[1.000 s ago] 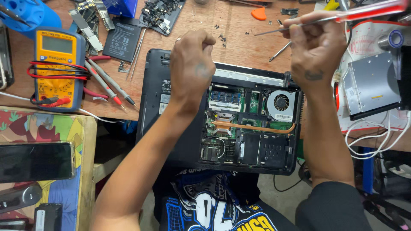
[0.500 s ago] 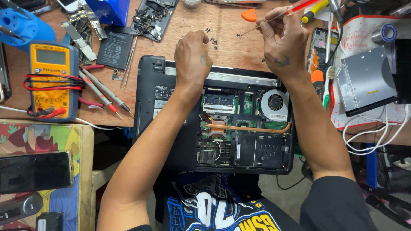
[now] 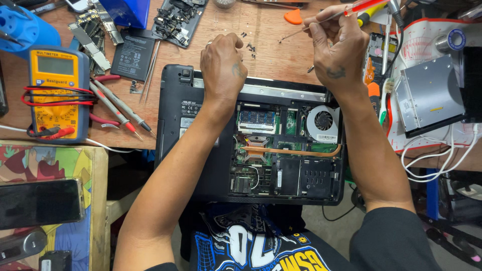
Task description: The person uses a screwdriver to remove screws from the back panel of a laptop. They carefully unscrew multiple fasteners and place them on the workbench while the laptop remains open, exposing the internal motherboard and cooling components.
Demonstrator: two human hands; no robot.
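Observation:
A black laptop (image 3: pixel 173 125) lies upside down on the wooden bench with its bottom cover off, showing the fan (image 3: pixel 323 121), memory and a copper heat pipe. My left hand (image 3: pixel 222 65) is a closed fist resting at the laptop's far edge, beside several small black screws (image 3: pixel 249 48) on the wood. My right hand (image 3: pixel 337 42) is further right, above the bench, gripping a red-handled screwdriver (image 3: pixel 351 9) whose thin shaft points left toward the screws.
A yellow multimeter (image 3: pixel 56 88) with red probes lies at left, circuit boards (image 3: pixel 173 17) and a battery at the back. A silver optical drive (image 3: pixel 432 95) and white cables sit at right. A phone (image 3: pixel 37 203) rests on a patterned surface, lower left.
The view has shifted down and left relative to the bench. Both hands have moved off the laptop's far edge toward the screws on the wood; the right still holds the screwdriver.

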